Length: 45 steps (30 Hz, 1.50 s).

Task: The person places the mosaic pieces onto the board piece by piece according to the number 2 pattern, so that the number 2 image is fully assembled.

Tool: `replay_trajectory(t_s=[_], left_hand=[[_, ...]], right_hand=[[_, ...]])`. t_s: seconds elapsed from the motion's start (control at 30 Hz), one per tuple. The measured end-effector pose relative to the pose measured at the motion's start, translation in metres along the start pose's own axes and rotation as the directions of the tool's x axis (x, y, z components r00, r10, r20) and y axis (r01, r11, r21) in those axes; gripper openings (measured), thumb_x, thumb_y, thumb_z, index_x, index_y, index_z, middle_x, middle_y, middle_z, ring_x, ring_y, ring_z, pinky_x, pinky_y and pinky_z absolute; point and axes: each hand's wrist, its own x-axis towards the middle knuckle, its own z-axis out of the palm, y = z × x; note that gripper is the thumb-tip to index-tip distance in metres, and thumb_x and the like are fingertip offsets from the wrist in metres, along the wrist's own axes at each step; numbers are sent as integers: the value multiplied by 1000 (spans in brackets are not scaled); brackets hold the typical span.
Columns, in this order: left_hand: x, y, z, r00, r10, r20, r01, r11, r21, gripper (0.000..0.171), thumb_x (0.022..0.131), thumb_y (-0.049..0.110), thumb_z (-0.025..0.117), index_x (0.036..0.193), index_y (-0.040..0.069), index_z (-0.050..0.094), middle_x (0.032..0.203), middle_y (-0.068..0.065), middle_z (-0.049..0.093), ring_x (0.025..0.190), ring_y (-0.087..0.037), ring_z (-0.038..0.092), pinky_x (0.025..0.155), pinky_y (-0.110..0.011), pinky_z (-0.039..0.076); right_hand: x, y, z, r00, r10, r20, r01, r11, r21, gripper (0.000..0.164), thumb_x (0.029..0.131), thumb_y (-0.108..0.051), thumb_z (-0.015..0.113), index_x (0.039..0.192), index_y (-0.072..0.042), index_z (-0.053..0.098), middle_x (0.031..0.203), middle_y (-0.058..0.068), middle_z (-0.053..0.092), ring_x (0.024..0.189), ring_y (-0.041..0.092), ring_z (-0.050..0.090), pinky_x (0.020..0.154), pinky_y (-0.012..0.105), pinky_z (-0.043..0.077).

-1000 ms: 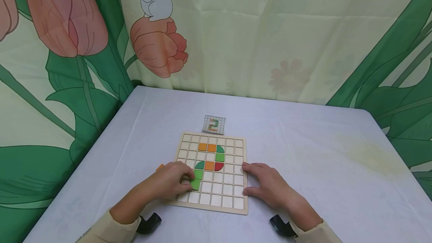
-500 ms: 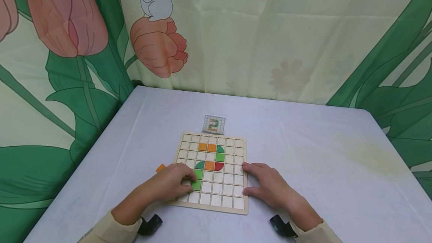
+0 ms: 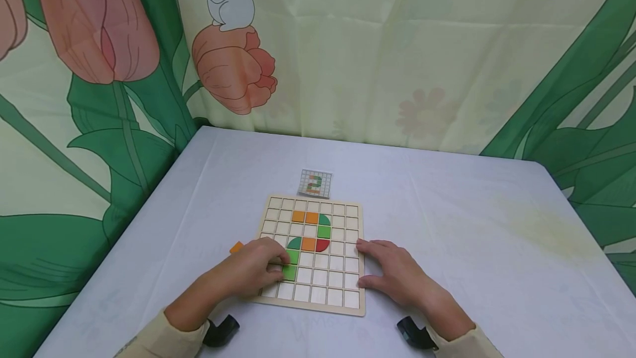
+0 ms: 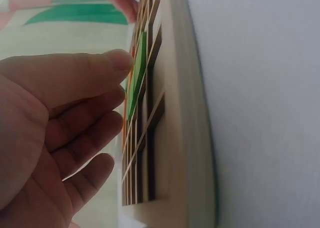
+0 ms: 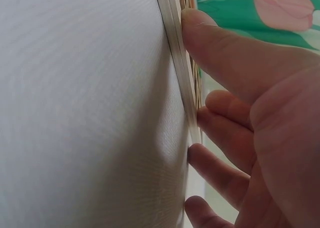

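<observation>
A wooden grid board (image 3: pixel 343 310) lies on the table with coloured tiles in its cells. My left hand (image 3: pixel 253 267) is over the board's left side, thumb and index fingertips at the left edges of two green square tiles; the lower green tile (image 3: pixel 289 273) is beside the thumb. In the left wrist view, that green tile (image 4: pixel 138 75) stands slightly tilted from the grid, with the thumb tip overlapping its edge. The index finger is mostly hidden there. My right hand (image 3: pixel 395 272) touches the board's right edge with thumb and fingertips, fingers loosely extended.
A small card with a printed grid pattern (image 3: pixel 315 183) lies behind the board. An orange tile (image 3: pixel 236 247) is left of the board, partly behind the left hand. Orange tiles (image 3: pixel 305 217), a red quarter-round tile (image 3: pixel 322 245) and green quarter-round pieces (image 3: pixel 324 219) sit in cells.
The left hand and the lower green tile have shifted slightly right since a second ago, and hardly moved in the last half second. The right hand and board have stayed put.
</observation>
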Motion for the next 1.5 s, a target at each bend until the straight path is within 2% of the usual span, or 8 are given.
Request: replay_trajectory(t_s=[0.2, 0.4, 0.6, 0.73, 0.87, 1.0, 1.23, 1.5], left_hand=[[1, -1, -7, 998, -59, -1, 59, 998, -25, 20, 84, 11, 79, 103, 13, 74, 104, 8, 66, 108, -19, 59, 94, -44, 49], [-1, -8, -16, 998, -63, -23, 63, 998, 17, 28, 84, 12, 81, 111, 12, 75, 110, 5, 68, 111, -20, 59, 95, -43, 49], [-5, -13, -25, 994, -106, -38, 107, 994, 11, 40, 82, 13, 83, 120, 10, 72, 119, 0, 67, 116, -23, 59, 97, -44, 49], [-9, -18, -30, 995, -98, -29, 97, 995, -21, 49, 84, 15, 82, 131, 9, 67, 132, -4, 63, 125, -27, 55, 100, -46, 47], [-12, -25, -34, 997, -68, -39, 67, 997, -27, 52, 85, 17, 81, 134, 9, 65, 138, -5, 60, 127, -28, 54, 97, -44, 49], [-16, -33, -37, 995, -83, -53, 81, 996, -32, 53, 85, 17, 81, 134, 8, 64, 137, -5, 61, 124, -28, 56, 97, -45, 49], [-19, -44, -39, 989, -132, -66, 133, 991, 15, 52, 85, 15, 81, 134, 9, 65, 132, -5, 64, 124, -29, 56, 101, -50, 46], [-24, -56, -43, 982, -174, -67, 174, 985, -5, 50, 83, 15, 83, 130, 8, 67, 128, -7, 66, 125, -33, 56, 100, -52, 46]], right_hand=[[1, 0, 0, 1000, 18, 8, -18, 1000, -4, 65, 81, -32, 83, 137, -7, 60, 142, 3, 57, 130, 32, 49, 105, 53, 39], [2, 0, 0, 1000, 23, 19, -23, 1000, 1, 65, 82, -32, 83, 138, -8, 59, 142, 4, 57, 131, 32, 48, 106, 53, 38], [2, -1, 0, 1000, 13, 18, -13, 1000, -7, 65, 82, -31, 83, 138, -8, 59, 141, 4, 57, 130, 32, 49, 105, 53, 39], [1, -2, -1, 1000, 6, 12, -6, 1000, -8, 66, 81, -31, 83, 138, -7, 59, 140, 5, 58, 129, 32, 50, 104, 53, 40], [1, -2, -1, 1000, 19, 17, -19, 1000, -2, 65, 82, -31, 83, 138, -7, 59, 141, 5, 57, 130, 31, 49, 105, 53, 39], [1, -2, -2, 1000, 10, 13, -10, 1000, -3, 65, 82, -32, 83, 137, -7, 60, 141, 5, 58, 130, 32, 50, 105, 53, 39], [0, -2, -3, 1000, 12, 12, -12, 1000, -2, 65, 82, -34, 82, 137, -9, 59, 141, 4, 58, 130, 31, 50, 104, 54, 39], [0, -1, -2, 1000, 10, 6, -10, 1000, -3, 65, 82, -32, 83, 137, -8, 60, 140, 5, 58, 129, 32, 50, 104, 54, 39]])
